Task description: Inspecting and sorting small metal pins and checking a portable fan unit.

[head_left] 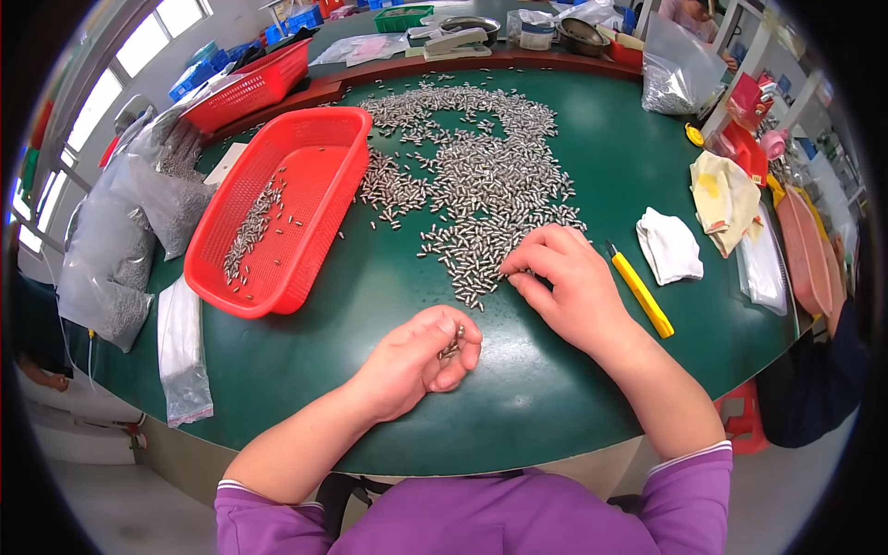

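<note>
A broad heap of small, shiny, bullet-shaped metal pieces (490,185) is spread over the green table (407,416). Close to the heap's near tip, my left hand (421,356) is curled around several of these metal pieces, some showing between thumb and fingers. My right hand (569,287) reaches to the heap's right edge, its fingertips bent down at the pieces; whether one is pinched there is hidden. Left of the heap stands a red plastic basket (314,213), with more metal pieces lying along its bottom.
A yellow utility knife (641,291) lies right of my right hand, beside a white cloth (668,245) and a stained cloth (724,199). Filled plastic bags (111,259) stand at the left edge, near a flat plastic packet (183,351). Another bag of pieces (680,69) stands far right.
</note>
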Demonstrator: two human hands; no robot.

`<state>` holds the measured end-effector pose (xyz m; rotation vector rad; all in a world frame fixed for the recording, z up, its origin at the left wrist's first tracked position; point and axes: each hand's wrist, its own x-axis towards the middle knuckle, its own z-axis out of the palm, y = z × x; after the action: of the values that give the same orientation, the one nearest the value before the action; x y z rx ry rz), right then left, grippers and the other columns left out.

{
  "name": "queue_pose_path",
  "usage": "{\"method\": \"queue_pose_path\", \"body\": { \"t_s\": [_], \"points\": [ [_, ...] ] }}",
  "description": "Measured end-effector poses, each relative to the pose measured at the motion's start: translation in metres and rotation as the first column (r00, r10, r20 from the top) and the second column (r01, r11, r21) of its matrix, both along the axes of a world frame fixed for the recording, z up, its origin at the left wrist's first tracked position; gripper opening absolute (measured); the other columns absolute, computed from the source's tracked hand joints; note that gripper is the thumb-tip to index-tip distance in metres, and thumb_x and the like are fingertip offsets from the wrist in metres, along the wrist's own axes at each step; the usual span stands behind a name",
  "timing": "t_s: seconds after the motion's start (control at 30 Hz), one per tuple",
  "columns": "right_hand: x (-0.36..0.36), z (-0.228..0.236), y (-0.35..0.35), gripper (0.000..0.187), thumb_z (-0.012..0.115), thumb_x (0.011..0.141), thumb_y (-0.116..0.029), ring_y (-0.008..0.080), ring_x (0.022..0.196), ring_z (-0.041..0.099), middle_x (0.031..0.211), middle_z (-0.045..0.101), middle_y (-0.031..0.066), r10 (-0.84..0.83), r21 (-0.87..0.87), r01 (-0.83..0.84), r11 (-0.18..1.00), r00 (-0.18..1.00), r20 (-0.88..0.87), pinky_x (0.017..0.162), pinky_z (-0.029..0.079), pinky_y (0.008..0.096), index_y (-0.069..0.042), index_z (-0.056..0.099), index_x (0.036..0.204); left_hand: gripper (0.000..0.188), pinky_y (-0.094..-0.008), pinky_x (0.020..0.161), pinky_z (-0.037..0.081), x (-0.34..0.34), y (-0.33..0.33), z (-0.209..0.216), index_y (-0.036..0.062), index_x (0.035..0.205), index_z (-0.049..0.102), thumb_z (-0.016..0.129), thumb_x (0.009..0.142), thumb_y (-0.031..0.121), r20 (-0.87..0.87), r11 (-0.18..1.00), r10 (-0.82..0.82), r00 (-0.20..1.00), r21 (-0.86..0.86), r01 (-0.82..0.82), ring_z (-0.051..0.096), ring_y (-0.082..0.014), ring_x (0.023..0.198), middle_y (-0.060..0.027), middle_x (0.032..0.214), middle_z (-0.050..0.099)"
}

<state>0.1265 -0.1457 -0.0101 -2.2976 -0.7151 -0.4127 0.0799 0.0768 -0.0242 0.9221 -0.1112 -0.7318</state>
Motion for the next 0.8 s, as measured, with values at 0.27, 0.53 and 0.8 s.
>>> {"method": "queue_pose_path", "body": {
  "t_s": [0.27, 0.53, 0.8],
  "points": [
    [-0.003, -0.001, 0.002, 0.014, 0.071, 0.072, -0.009, 0.0244, 0.093, 0.054, 0.090, 0.055, 0.0029, 0.055, -0.146, -0.050, 0.988, 0.998, 0.030, 0.081, 0.044, 0.0365, -0.011, 0.065, 0.084, 0.030, -0.0223, 0.057, 0.034, 0.003, 0.001, 0.002, 0.0054, 0.106, 0.052, 0.036, 0.102, 0.031, -0.028, 1.000, -0.001, 1.000, 0.018, 0.001, 0.042, -0.0104, 0.064, -0.0055, 0.088, 0.054],
    [-0.009, 0.004, 0.010, 0.012, 0.070, 0.077, -0.011, 0.0246, 0.085, 0.057, 0.086, 0.059, 0.0033, 0.203, -0.017, -0.205, 0.979, 0.976, -0.077, 0.076, 0.045, 0.0374, -0.009, 0.060, 0.084, 0.020, -0.0209, 0.055, 0.034, 0.002, 0.002, 0.001, 0.0057, 0.106, 0.051, 0.046, 0.099, 0.023, 0.003, 1.000, 0.013, 1.000, 0.009, -0.013, 0.042, -0.0076, 0.063, -0.0036, 0.087, 0.054],
    [-0.019, 0.008, 0.018, 0.016, 0.069, 0.077, -0.009, 0.0236, 0.085, 0.060, 0.088, 0.063, 0.0024, 0.347, 0.154, -0.340, 0.928, 0.938, -0.019, 0.076, 0.047, 0.0353, -0.010, 0.062, 0.091, 0.013, -0.0193, 0.052, 0.031, 0.000, -0.001, -0.001, 0.0067, 0.107, 0.049, 0.051, 0.096, 0.015, 0.018, 0.998, 0.025, 1.000, 0.052, -0.026, 0.041, -0.0058, 0.061, -0.0034, 0.085, 0.054]
  ]
}}
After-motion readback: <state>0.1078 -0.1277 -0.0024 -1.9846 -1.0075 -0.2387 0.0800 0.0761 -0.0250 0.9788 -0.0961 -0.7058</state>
